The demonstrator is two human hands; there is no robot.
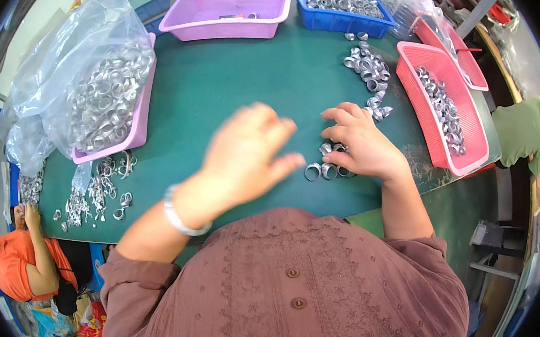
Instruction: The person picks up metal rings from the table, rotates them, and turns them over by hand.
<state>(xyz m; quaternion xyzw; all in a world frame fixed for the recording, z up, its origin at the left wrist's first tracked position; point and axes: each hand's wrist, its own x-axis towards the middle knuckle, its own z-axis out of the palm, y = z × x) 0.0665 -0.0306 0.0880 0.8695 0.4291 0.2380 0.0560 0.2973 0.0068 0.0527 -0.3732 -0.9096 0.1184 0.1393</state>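
My left hand [246, 150] is above the green table, blurred by motion. Its thumb and forefinger are apart with nothing visible between them; the other fingers curl away from sight. To its right, my right hand [367, 144] hovers low over a small group of silver metal rings [329, 171], fingers spread and the thumb against or just above them. Part of that group is hidden under the hand. Beyond the right hand, more silver rings [367, 64] form a loose trail up to a blue basket [350, 25] filled with similar pieces.
At right stands a pink basket [435, 109] of rings. A lilac basket [229, 27] is at the far side. Bagged rings [109, 96] fill another lilac basket at left, with small silver pieces [101, 189] before it. A person in orange [18, 264] works at far left.
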